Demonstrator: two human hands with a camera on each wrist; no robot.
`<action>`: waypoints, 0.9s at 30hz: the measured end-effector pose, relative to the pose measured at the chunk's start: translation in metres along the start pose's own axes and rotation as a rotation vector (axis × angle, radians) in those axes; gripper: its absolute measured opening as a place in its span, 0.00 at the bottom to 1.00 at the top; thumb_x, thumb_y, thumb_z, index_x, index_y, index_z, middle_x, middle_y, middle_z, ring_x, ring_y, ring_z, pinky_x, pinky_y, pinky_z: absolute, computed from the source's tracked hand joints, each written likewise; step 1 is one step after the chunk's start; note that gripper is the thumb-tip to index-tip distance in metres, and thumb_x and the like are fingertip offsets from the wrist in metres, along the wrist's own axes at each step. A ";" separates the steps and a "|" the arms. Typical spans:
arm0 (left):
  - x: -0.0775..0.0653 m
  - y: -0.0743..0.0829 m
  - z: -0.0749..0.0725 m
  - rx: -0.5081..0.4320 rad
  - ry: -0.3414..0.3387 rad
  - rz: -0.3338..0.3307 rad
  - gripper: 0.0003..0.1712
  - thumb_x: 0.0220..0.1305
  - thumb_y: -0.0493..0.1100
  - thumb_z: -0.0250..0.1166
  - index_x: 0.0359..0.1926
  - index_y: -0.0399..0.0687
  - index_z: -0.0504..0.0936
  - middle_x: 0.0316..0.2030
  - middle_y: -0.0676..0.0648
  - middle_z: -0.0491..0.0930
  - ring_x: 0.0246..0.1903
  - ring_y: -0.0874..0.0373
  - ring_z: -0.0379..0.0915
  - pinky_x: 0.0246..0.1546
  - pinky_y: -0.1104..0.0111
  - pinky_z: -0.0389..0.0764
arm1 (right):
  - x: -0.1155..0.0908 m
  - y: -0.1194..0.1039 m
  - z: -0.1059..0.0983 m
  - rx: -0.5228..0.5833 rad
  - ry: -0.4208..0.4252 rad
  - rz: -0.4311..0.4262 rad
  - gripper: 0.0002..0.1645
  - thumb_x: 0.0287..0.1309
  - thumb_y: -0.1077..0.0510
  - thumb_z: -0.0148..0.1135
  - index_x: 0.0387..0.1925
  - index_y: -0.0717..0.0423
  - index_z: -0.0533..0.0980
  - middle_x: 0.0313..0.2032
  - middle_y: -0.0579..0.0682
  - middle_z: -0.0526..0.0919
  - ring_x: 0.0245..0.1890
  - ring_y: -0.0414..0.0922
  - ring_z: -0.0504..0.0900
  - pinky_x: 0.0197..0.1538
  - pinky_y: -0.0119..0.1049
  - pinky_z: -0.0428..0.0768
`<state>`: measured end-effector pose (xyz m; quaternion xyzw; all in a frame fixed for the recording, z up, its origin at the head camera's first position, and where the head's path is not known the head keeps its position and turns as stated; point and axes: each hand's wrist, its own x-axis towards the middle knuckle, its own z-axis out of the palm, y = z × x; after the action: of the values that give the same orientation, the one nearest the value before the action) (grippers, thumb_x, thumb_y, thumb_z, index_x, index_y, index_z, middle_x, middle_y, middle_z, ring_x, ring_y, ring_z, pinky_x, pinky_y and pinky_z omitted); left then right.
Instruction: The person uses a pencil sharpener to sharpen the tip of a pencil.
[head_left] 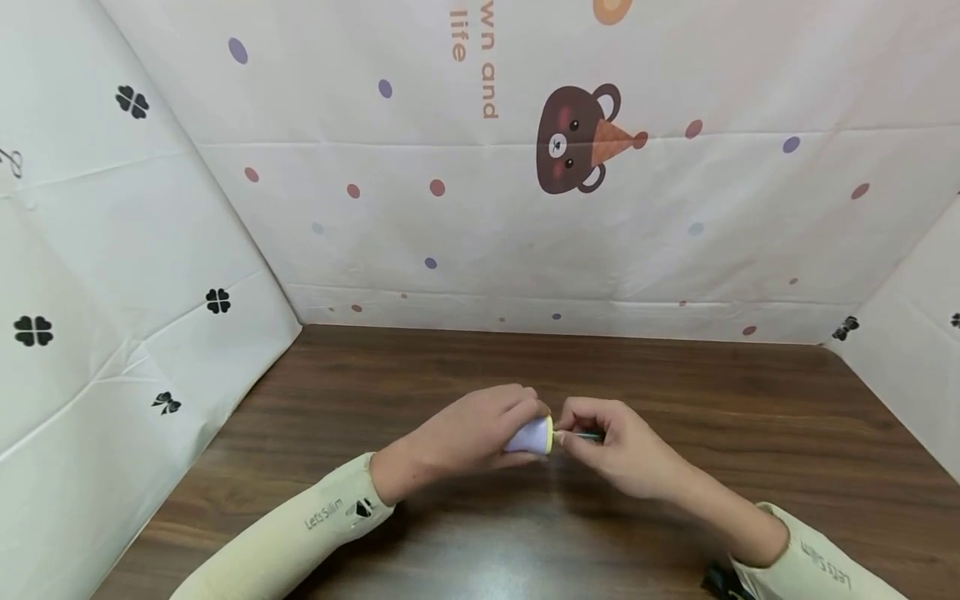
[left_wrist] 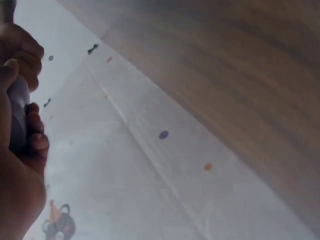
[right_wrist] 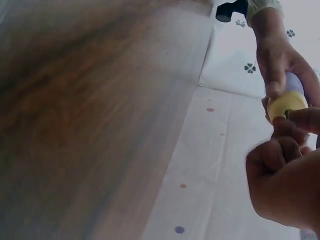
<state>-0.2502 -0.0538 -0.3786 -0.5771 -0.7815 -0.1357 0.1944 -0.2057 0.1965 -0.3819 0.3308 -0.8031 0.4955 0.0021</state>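
Observation:
Over the table, my left hand (head_left: 480, 429) holds a small lavender pencil sharpener (head_left: 529, 437) with a yellow end, its fingers wrapped round the body. That yellow end faces my right hand (head_left: 630, 446). Between thumb and fingers the right hand pinches a thin dark-teal pencil (head_left: 589, 435), its pale tip at the sharpener's yellow face. How far the tip goes in cannot be told. In the right wrist view the sharpener's yellow end (right_wrist: 287, 106) shows a dark spot at its centre, beside the right fingertips. The left wrist view shows the lavender body (left_wrist: 19, 112) within the left hand's grip.
Beneath both hands lies a dark wood-grain table (head_left: 390, 367). A white sheet with dots and a bear print (head_left: 566, 142) hangs behind it, and white printed sheets stand at the sides. A black object (head_left: 723, 581) sits by the right sleeve.

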 end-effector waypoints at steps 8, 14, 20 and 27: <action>-0.003 0.004 -0.003 -0.892 -0.075 -0.353 0.18 0.73 0.49 0.71 0.53 0.52 0.73 0.40 0.53 0.81 0.32 0.62 0.77 0.30 0.70 0.82 | 0.010 -0.012 0.001 -0.700 0.302 -0.884 0.11 0.71 0.64 0.56 0.33 0.58 0.83 0.24 0.42 0.71 0.22 0.33 0.62 0.23 0.22 0.63; -0.007 0.003 0.003 -1.636 -0.385 -0.456 0.18 0.82 0.54 0.55 0.53 0.43 0.74 0.30 0.51 0.77 0.25 0.63 0.71 0.24 0.72 0.70 | 0.015 -0.030 0.000 -0.995 0.396 -1.271 0.14 0.68 0.73 0.54 0.29 0.60 0.81 0.23 0.48 0.72 0.20 0.39 0.62 0.23 0.27 0.60; -0.009 0.003 0.008 -1.713 -0.421 -0.388 0.18 0.83 0.55 0.51 0.51 0.43 0.72 0.29 0.51 0.74 0.23 0.63 0.68 0.21 0.72 0.67 | 0.011 -0.033 0.004 -1.033 0.421 -1.234 0.15 0.68 0.71 0.54 0.28 0.58 0.80 0.24 0.47 0.74 0.21 0.39 0.63 0.23 0.27 0.61; -0.008 0.005 0.003 -1.099 -0.165 -0.324 0.13 0.77 0.44 0.66 0.51 0.48 0.71 0.37 0.51 0.81 0.29 0.62 0.76 0.25 0.68 0.81 | 0.003 -0.024 0.011 -0.764 0.325 -0.834 0.12 0.67 0.64 0.53 0.27 0.54 0.77 0.22 0.39 0.69 0.20 0.29 0.59 0.22 0.19 0.60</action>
<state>-0.2441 -0.0574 -0.3848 -0.4752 -0.6872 -0.5041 -0.2188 -0.1917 0.1793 -0.3674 0.5144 -0.7162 0.1725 0.4391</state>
